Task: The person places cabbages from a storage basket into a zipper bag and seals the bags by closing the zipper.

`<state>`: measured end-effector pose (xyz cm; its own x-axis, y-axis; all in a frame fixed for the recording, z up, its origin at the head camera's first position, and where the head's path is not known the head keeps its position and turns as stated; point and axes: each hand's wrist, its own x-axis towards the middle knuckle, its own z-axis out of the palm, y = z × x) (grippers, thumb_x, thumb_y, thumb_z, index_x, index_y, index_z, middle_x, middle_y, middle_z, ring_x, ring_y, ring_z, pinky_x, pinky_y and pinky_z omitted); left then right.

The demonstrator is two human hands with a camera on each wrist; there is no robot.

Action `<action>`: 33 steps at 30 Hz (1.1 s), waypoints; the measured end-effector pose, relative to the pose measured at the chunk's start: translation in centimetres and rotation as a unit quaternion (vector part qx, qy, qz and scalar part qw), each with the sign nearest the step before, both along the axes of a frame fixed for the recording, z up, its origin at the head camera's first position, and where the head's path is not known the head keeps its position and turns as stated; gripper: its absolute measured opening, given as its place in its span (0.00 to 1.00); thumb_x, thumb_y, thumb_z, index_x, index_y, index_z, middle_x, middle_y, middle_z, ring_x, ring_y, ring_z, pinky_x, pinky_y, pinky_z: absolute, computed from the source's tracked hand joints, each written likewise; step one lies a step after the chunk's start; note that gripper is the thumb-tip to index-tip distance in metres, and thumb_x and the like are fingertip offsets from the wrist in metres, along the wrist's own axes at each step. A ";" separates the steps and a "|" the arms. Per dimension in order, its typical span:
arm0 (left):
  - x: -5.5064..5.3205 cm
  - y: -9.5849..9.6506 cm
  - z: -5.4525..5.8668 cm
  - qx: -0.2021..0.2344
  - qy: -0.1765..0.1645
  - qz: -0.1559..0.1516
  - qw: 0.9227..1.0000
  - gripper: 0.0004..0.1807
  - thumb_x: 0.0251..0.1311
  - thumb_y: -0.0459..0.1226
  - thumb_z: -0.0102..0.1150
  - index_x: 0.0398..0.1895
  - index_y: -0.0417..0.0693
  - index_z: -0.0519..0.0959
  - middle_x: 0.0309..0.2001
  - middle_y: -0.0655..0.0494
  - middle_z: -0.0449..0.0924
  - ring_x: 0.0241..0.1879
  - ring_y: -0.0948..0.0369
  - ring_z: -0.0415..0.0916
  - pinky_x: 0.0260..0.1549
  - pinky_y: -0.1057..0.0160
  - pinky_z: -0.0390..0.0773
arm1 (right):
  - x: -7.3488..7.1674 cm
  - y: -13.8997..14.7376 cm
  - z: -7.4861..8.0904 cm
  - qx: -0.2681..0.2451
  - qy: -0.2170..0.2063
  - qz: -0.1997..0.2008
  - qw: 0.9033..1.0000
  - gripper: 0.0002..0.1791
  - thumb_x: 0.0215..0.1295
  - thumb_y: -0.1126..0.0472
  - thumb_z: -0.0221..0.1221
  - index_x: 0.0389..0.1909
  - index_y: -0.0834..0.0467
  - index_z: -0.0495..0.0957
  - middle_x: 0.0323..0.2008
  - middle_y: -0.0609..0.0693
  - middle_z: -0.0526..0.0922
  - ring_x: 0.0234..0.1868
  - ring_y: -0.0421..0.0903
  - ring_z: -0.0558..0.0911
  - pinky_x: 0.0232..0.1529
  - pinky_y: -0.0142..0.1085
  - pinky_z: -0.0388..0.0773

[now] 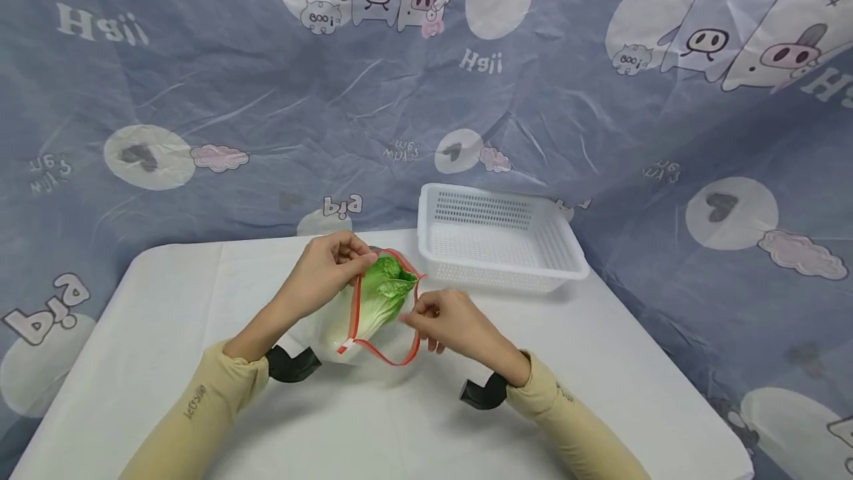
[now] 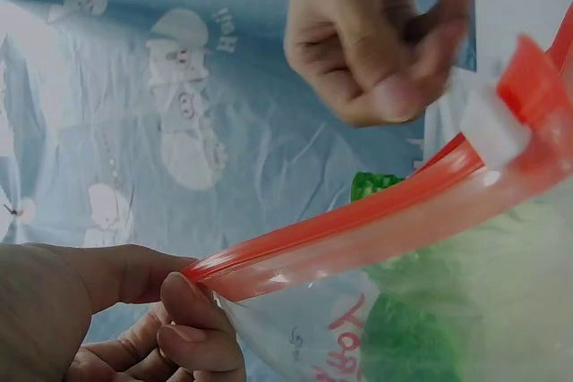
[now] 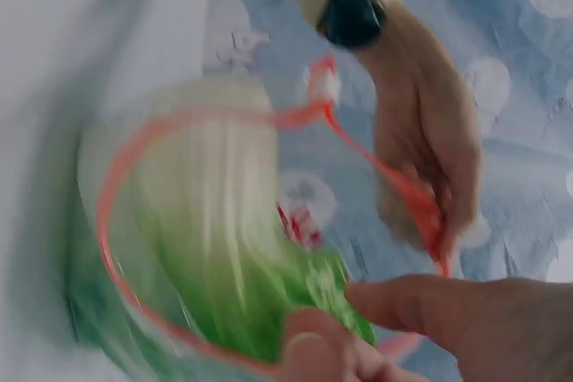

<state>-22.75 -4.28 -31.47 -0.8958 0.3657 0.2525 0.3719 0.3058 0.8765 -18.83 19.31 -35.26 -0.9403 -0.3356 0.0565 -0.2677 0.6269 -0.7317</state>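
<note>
A clear zip bag with a red zip edge (image 1: 357,310) stands gaping on the white table, a white slider (image 2: 494,123) at one corner. Inside lies a Chinese cabbage (image 1: 383,295), pale stalk toward the person, green leaves at the bag's far end. My left hand (image 1: 329,269) pinches the red edge at its far left corner between thumb and finger; the left wrist view shows this grip (image 2: 192,310) close up. Beside the right part of the mouth is my right hand (image 1: 449,321), fingers loosely bent, thumb (image 3: 313,351) and forefinger apart near the leaves.
A white perforated plastic basket (image 1: 500,269) stands at the table's back right, just beyond the bag. Behind the white table (image 1: 186,302) hangs a blue-grey printed cloth (image 1: 366,95). Dark wrist-camera mounts (image 1: 485,391) sit on both wrists.
</note>
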 end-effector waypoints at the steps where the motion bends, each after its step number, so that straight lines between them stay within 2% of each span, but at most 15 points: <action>1: -0.2 -0.2 0.1 -0.005 -0.003 0.003 1.000 0.10 0.63 0.43 0.61 0.38 0.47 0.80 0.30 0.49 0.82 0.27 0.57 0.78 0.25 0.61 0.79 | -0.2 0.3 0.4 -0.010 0.025 -0.011 1.000 0.09 0.63 0.53 0.63 0.27 0.53 0.80 0.19 0.49 0.81 0.13 0.44 0.80 0.16 0.39 0.80; 4: -0.4 -0.7 0.5 -0.008 -0.013 0.008 1.000 0.10 0.63 0.43 0.61 0.38 0.46 0.80 0.29 0.51 0.81 0.26 0.57 0.77 0.24 0.61 0.79 | -1.5 1.1 0.9 -0.044 0.092 -0.038 0.994 0.05 0.62 0.61 0.64 0.37 0.55 0.77 0.30 0.48 0.80 0.17 0.43 0.81 0.18 0.37 0.81; 8: -0.5 -1.0 0.6 -0.007 -0.024 0.012 1.000 0.09 0.62 0.43 0.62 0.37 0.47 0.80 0.29 0.52 0.81 0.26 0.57 0.76 0.26 0.59 0.80 | -3.2 1.5 0.2 -0.045 0.145 -0.022 0.988 0.11 0.61 0.65 0.65 0.43 0.54 0.78 0.40 0.47 0.79 0.26 0.40 0.83 0.26 0.34 0.82; 13: -0.6 -1.2 0.3 -0.010 -0.036 0.011 0.999 0.09 0.62 0.42 0.62 0.37 0.46 0.79 0.29 0.53 0.80 0.25 0.56 0.76 0.28 0.52 0.81 | -4.0 1.5 -1.1 -0.037 0.184 -0.002 0.982 0.05 0.58 0.59 0.68 0.34 0.50 0.83 0.33 0.42 0.82 0.27 0.37 0.84 0.30 0.31 0.81; 16: -0.5 -1.5 0.0 -0.023 -0.039 0.006 0.999 0.10 0.63 0.43 0.61 0.38 0.46 0.79 0.29 0.50 0.80 0.25 0.55 0.76 0.29 0.52 0.81 | -4.3 1.5 -1.4 -0.047 0.200 0.003 0.979 0.03 0.57 0.58 0.68 0.31 0.49 0.84 0.30 0.41 0.82 0.27 0.37 0.83 0.30 0.32 0.82; 19: 0.0 -1.8 -0.2 -0.051 -0.028 -0.001 0.998 0.08 0.64 0.42 0.60 0.38 0.47 0.78 0.30 0.47 0.81 0.25 0.53 0.77 0.28 0.56 0.80 | -4.5 1.5 -1.2 -0.061 0.195 -0.003 0.979 0.03 0.57 0.57 0.68 0.31 0.49 0.84 0.29 0.41 0.83 0.26 0.37 0.82 0.29 0.32 0.81; 22: 0.9 -2.1 -0.5 -0.100 0.005 -0.003 0.995 0.09 0.63 0.43 0.61 0.37 0.47 0.76 0.29 0.51 0.80 0.26 0.56 0.77 0.28 0.62 0.77 | -4.6 1.7 -0.7 -0.070 0.179 -0.019 0.981 0.03 0.57 0.56 0.68 0.31 0.49 0.84 0.28 0.42 0.83 0.27 0.38 0.83 0.30 0.33 0.81; 24: 1.9 -2.3 -0.7 -0.140 0.020 -0.013 0.990 0.14 0.60 0.45 0.64 0.35 0.47 0.73 0.27 0.55 0.77 0.25 0.60 0.74 0.27 0.66 0.74 | -4.6 1.8 -0.4 -0.076 0.170 -0.030 0.982 0.03 0.57 0.56 0.68 0.31 0.49 0.84 0.28 0.43 0.84 0.27 0.41 0.84 0.31 0.34 0.82; 27: 3.5 -2.9 -1.1 -0.226 0.034 -0.046 0.972 0.22 0.50 0.50 0.71 0.32 0.49 0.70 0.24 0.61 0.70 0.25 0.65 0.67 0.25 0.69 0.68 | -4.6 1.9 -0.2 -0.081 0.160 -0.044 0.983 0.04 0.58 0.57 0.68 0.32 0.50 0.84 0.27 0.46 0.85 0.28 0.46 0.85 0.32 0.34 0.82; 29: 4.3 -3.4 -1.2 -0.275 0.046 -0.082 0.957 0.22 0.46 0.45 0.74 0.29 0.50 0.67 0.23 0.63 0.66 0.24 0.66 0.62 0.24 0.70 0.65 | -4.7 2.1 -0.1 -0.084 0.157 -0.052 0.983 0.03 0.58 0.57 0.68 0.32 0.51 0.84 0.27 0.48 0.85 0.29 0.48 0.86 0.32 0.34 0.82; 31: 4.7 -3.7 -1.3 -0.300 0.072 -0.106 0.945 0.18 0.48 0.38 0.72 0.27 0.50 0.67 0.23 0.64 0.64 0.24 0.67 0.61 0.24 0.71 0.63 | -4.8 2.1 -0.1 -0.086 0.156 -0.055 0.982 0.03 0.58 0.58 0.68 0.32 0.51 0.84 0.27 0.49 0.85 0.29 0.47 0.85 0.32 0.34 0.82; 33: 4.6 -3.8 -1.3 -0.289 0.095 -0.118 0.945 0.14 0.49 0.29 0.66 0.26 0.49 0.68 0.22 0.64 0.65 0.24 0.68 0.61 0.24 0.71 0.64 | -5.0 2.2 0.0 -0.089 0.161 -0.056 0.981 0.03 0.59 0.58 0.67 0.32 0.52 0.84 0.27 0.48 0.85 0.28 0.44 0.85 0.32 0.34 0.82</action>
